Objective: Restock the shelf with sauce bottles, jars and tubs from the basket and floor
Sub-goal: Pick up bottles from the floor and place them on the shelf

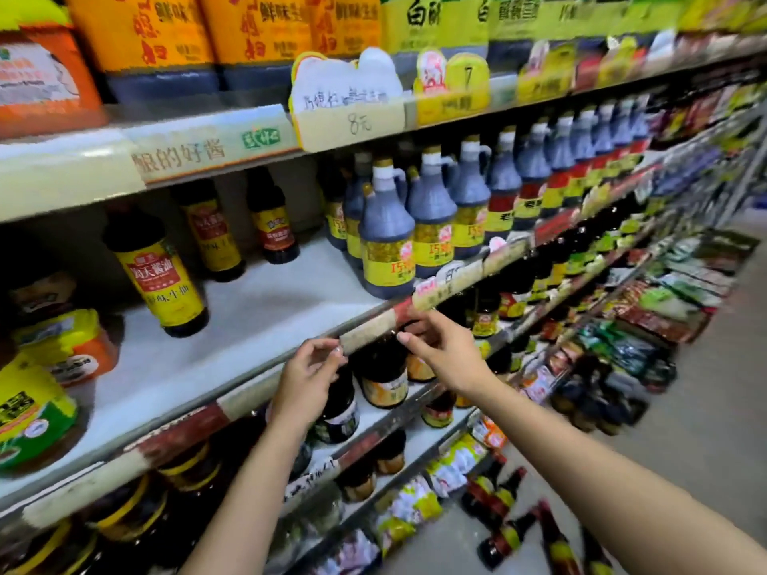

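Observation:
My left hand point(309, 381) and my right hand point(446, 346) reach to the front edge strip point(373, 325) of the white middle shelf point(257, 321). Between them, just under that edge, stands a dark sauce bottle with an orange label point(384, 377). A darker bottle point(342, 410) is partly hidden behind my left hand. My left fingertips are pinched together at the strip. My right thumb and fingers curl around the spot above the orange-labelled bottle's top. Whether either hand grips anything is hidden. Several dark bottles with yellow labels point(504, 533) lie on the floor at the lower right.
The middle shelf holds a soy sauce bottle point(159, 276), two smaller ones behind it, handled jugs point(388, 242) to the right, and tubs point(62, 342) at the left. Large orange-labelled jugs point(141, 39) fill the top shelf. Packets point(672, 300) line the lower shelves along the aisle.

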Demonstrator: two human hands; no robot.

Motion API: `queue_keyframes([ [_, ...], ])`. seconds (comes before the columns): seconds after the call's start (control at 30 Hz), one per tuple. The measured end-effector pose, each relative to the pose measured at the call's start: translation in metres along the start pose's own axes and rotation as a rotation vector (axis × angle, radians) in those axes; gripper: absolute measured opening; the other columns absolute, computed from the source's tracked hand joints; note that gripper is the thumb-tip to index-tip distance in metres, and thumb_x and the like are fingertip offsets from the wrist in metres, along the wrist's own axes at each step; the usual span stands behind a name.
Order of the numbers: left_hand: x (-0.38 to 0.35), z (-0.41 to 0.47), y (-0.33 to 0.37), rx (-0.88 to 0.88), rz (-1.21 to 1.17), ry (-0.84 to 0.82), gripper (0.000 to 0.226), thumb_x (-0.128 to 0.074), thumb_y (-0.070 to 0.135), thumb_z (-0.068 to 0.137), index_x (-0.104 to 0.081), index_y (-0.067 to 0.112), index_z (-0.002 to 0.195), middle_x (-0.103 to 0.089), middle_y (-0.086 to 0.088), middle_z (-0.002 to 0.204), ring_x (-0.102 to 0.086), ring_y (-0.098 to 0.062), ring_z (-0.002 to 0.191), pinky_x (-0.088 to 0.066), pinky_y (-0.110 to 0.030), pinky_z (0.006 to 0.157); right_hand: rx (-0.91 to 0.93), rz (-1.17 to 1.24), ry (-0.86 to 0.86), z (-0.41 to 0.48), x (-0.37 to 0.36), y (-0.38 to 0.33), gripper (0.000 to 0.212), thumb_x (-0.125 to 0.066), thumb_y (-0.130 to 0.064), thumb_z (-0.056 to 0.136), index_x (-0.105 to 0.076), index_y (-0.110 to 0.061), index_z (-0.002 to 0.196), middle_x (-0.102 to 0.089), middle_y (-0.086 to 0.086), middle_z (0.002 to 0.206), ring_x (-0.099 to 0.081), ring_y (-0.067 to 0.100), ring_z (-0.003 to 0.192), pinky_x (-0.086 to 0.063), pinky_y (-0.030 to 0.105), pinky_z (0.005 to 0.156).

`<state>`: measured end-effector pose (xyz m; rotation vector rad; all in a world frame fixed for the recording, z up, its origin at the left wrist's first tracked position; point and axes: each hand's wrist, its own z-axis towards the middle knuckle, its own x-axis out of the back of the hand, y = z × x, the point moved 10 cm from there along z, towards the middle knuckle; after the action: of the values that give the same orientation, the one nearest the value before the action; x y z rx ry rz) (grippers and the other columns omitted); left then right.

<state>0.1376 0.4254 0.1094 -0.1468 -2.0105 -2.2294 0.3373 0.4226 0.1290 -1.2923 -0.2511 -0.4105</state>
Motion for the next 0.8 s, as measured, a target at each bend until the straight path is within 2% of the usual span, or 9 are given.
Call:
queue_keyframes([
  [0.07,-0.025,-0.008,-0.004,0.026,0.016,-0.056,0.02,-0.05,0.005,0.091,-0.054,0.021,0.081,-0.06,0.004,0.085,-0.063,-0.005,0.075,-0.046,-0.018,0.068,-0.05,-0.013,0.017,-0.013,0.022,0.02,0.032,-0.066,-0.026,0.084,-0.06,-0.015,0.113,-0.068,0.005,0.095,-0.061,0.014,0.081,-0.045,0.013,0.07],
  [0.17,-0.068,-0.019,-0.01,0.05,0.066,-0.16,0.017,-0.052,0.009,0.091,-0.057,0.023,0.082,-0.063,0.003,0.087,-0.062,-0.013,0.082,-0.046,-0.025,0.073,-0.117,-0.049,0.03,-0.043,0.057,0.058,0.038,-0.064,-0.032,0.085,-0.056,-0.018,0.119,-0.066,0.0,0.097,-0.063,0.012,0.085,-0.048,0.017,0.074],
  [0.27,-0.111,-0.03,-0.021,0.085,0.08,-0.232,0.016,-0.052,0.008,0.091,-0.057,0.02,0.082,-0.063,-0.001,0.084,-0.06,-0.015,0.079,-0.047,-0.03,0.075,-0.208,-0.067,0.056,-0.076,0.092,0.103,0.039,-0.065,-0.034,0.084,-0.054,-0.02,0.119,-0.064,-0.003,0.093,-0.06,0.005,0.078,-0.044,0.006,0.065],
  [0.3,-0.136,-0.035,-0.027,0.099,0.1,-0.275,0.016,-0.052,0.008,0.091,-0.057,0.02,0.081,-0.063,-0.002,0.083,-0.06,-0.016,0.078,-0.047,-0.033,0.077,-0.254,-0.076,0.078,-0.092,0.111,0.122,0.04,-0.065,-0.034,0.084,-0.054,-0.019,0.12,-0.063,-0.003,0.093,-0.061,0.007,0.078,-0.047,0.009,0.068],
  [0.37,-0.179,-0.044,-0.039,0.135,0.145,-0.361,0.017,-0.052,0.009,0.092,-0.056,0.02,0.08,-0.062,-0.003,0.082,-0.06,-0.017,0.077,-0.046,-0.035,0.077,-0.324,-0.069,0.112,-0.118,0.141,0.154,0.04,-0.065,-0.031,0.085,-0.054,-0.019,0.121,-0.062,-0.002,0.093,-0.061,0.012,0.081,-0.051,0.025,0.077],
  [0.53,-0.285,-0.077,-0.071,0.228,0.192,-0.555,0.017,-0.051,0.008,0.092,-0.055,0.02,0.08,-0.062,-0.002,0.082,-0.06,-0.014,0.074,-0.044,-0.013,0.052,-0.516,-0.046,0.221,-0.187,0.212,0.222,0.04,-0.068,-0.027,0.082,-0.055,-0.018,0.118,-0.062,0.001,0.096,-0.063,0.021,0.089,-0.051,0.038,0.086],
  [0.63,-0.342,-0.108,-0.094,0.309,0.196,-0.658,0.014,-0.05,0.006,0.092,-0.055,0.015,0.083,-0.059,-0.002,0.082,-0.063,-0.01,0.067,-0.045,-0.02,0.061,-0.618,-0.04,0.27,-0.23,0.25,0.257,0.041,-0.069,-0.028,0.081,-0.056,-0.016,0.118,-0.062,0.001,0.098,-0.061,0.018,0.092,-0.049,0.035,0.089],
  [0.7,-0.374,-0.127,-0.106,0.337,0.201,-0.731,0.006,-0.048,0.006,0.093,-0.054,0.008,0.094,-0.058,0.0,0.082,-0.063,0.003,0.055,-0.046,-0.012,0.055,-0.689,-0.045,0.297,-0.256,0.271,0.278,0.04,-0.068,-0.028,0.082,-0.057,-0.016,0.118,-0.063,0.003,0.101,-0.059,0.015,0.093,-0.047,0.026,0.085],
  [0.8,-0.409,-0.146,-0.126,0.381,0.23,-0.818,0.006,-0.048,0.009,0.094,-0.053,0.01,0.097,-0.059,0.002,0.085,-0.061,0.008,0.052,-0.045,-0.008,0.053,-0.782,-0.025,0.325,-0.287,0.291,0.305,0.04,-0.068,-0.03,0.082,-0.057,-0.017,0.118,-0.063,0.006,0.104,-0.06,0.018,0.096,-0.048,0.03,0.086],
])
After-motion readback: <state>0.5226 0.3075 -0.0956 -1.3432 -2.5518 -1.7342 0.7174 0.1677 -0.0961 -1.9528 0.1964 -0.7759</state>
